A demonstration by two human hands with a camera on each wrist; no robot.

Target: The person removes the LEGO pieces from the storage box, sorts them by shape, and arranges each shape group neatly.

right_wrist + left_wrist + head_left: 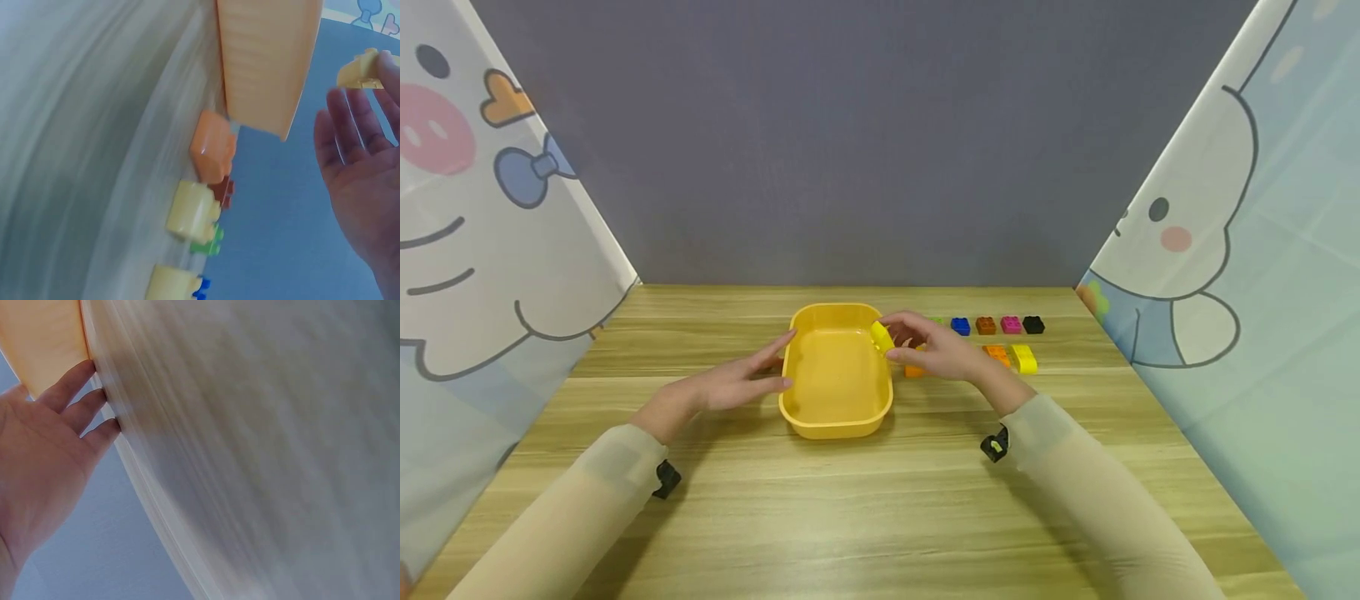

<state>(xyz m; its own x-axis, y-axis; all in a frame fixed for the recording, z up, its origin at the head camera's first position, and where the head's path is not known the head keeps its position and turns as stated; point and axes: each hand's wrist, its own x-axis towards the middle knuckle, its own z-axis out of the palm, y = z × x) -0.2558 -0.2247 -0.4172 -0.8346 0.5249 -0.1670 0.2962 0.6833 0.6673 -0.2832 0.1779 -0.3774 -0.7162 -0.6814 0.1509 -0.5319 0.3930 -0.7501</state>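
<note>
A yellow tray (835,431) with raised walls sits on the table. My left hand (730,385) is at its left side, fingers extended, fingertips at the rim; in the left wrist view they lie along the tray wall (44,344). Between thumb and fingertips, my right hand (940,350) pinches a yellow toy brick (882,337) above the tray's right rim. The right wrist view shows that brick (357,72) tilted and held clear of the tray wall (269,69). Behind the right hand, an orange brick (914,372) is partly hidden.
Right of the tray, a back row has green (937,320), blue (960,326), brown (986,326), pink (1011,325) and black bricks (1033,325). Nearer lie orange (997,355) and yellow bricks (1024,359). A grey panel (857,150) stands at the back.
</note>
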